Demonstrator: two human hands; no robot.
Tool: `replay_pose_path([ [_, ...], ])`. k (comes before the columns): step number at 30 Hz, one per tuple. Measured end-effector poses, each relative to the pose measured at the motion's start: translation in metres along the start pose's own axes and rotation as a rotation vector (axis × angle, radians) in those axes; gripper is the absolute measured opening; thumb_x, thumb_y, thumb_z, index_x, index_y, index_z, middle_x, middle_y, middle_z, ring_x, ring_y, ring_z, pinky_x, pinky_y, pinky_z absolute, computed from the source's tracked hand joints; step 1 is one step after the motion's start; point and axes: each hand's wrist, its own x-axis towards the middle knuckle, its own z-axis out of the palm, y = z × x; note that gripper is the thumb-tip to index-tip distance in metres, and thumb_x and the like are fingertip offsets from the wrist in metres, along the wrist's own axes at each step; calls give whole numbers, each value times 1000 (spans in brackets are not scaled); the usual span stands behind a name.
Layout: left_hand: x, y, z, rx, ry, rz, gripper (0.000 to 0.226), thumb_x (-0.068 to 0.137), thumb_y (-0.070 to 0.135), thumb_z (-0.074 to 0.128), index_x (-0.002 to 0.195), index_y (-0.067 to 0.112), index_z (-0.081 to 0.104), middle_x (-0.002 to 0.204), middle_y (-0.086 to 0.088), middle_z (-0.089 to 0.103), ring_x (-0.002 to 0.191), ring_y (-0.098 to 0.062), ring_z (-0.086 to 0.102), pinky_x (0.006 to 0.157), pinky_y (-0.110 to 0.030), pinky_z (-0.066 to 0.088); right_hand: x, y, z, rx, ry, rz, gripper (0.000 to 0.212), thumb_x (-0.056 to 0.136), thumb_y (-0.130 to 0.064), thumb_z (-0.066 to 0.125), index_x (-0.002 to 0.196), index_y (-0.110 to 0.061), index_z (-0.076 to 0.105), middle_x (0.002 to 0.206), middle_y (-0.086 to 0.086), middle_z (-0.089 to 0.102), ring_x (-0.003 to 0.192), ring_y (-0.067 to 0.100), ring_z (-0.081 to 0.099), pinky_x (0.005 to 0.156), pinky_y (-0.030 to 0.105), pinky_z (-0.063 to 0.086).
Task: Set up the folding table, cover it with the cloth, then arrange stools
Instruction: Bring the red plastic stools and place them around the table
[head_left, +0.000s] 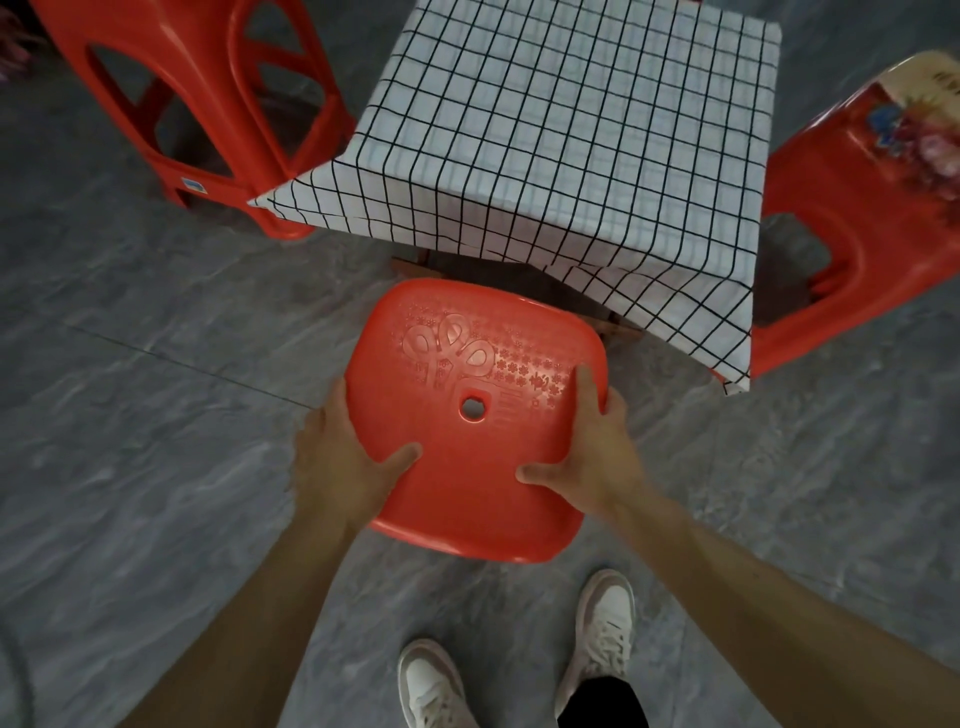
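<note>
Hands grip the red stool (475, 415) from both sides, seen from above. The left hand (345, 467) is at the left edge of the seat: its thumb lies flat on the top surface and points to the middle, and the other fingers curl down around the rim, so they are mostly hidden. The right hand (592, 447) is at the right edge in the same way, with the thumb on top, one finger stretched along the seat near the corner, and the rest wrapped under the rim. Both forearms are bare and reach forward from the bottom of the view.

This stool is just in front of the near side of the table, close to the hanging cloth. Its legs are under the seat and I cannot tell if they touch the floor (156, 415). The seat is smooth, shiny plastic, square with round corners, with a small round hole in the middle and a raised pattern of loops and little flowers on the far half.

The tablecloth (571, 130) is white with thin black lines in a grid, and it hangs over the table edges with soft folds. Another red stool (208, 104) with open arches in its sides stands left of the table. A third stool (857, 208), red with a flower picture on its seat, stands at the right. The floor is grey, like stone tiles. Two white shoes (519, 665) are below.
</note>
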Motion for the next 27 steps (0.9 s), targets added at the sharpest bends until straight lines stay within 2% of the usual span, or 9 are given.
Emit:
replay_pose_path([
  [4,4,3,-1,21,-4,2,120,45,72,68,148,30,24,137,-5,50,122,-30,50,96,-56,47,-3,1,2,29,11,-7,139,57,-37,93,153,-33,-7,155,4,6,132,29,40,106,43,41],
  [7,4,5,-2,1,-1,2,118,52,58,84,149,27,25,143,-5,46,128,-30,47,101,-56,44,-7,1,9,85,47,15,137,58,-36,92,153,-37,-7,156,2,6,139,28,32,111,45,36],
  [10,9,3,-4,-23,-5,51,112,55,47,88,148,24,29,141,-6,48,128,-29,47,104,-52,42,-12,1,16,103,69,34,136,60,-37,91,153,-35,-8,154,3,8,139,27,31,112,44,34],
  [16,16,-1,-10,3,-75,121,114,44,67,75,143,33,32,132,3,55,119,-25,54,98,-50,48,-15,3,21,95,52,47,136,62,-38,90,152,-35,-11,155,3,5,141,30,26,114,50,34],
  [21,-5,-10,-2,49,-60,79,119,50,60,83,148,27,25,139,-4,48,125,-28,46,101,-53,44,-19,11,15,56,35,22,139,58,-35,93,152,-34,-10,152,3,11,138,28,30,113,48,35],
  [24,-9,-14,-2,32,-48,83,121,49,58,86,149,29,25,141,-4,45,127,-26,43,103,-51,43,-27,16,15,77,32,12,137,62,-36,91,153,-35,-12,153,2,12,138,25,31,111,44,35],
  [27,-7,-8,-6,66,-46,137,123,52,53,88,151,31,20,146,-8,36,132,-27,35,106,-49,40,-33,17,16,103,41,20,130,66,-38,88,153,-38,-9,150,8,23,133,25,37,107,42,38],
])
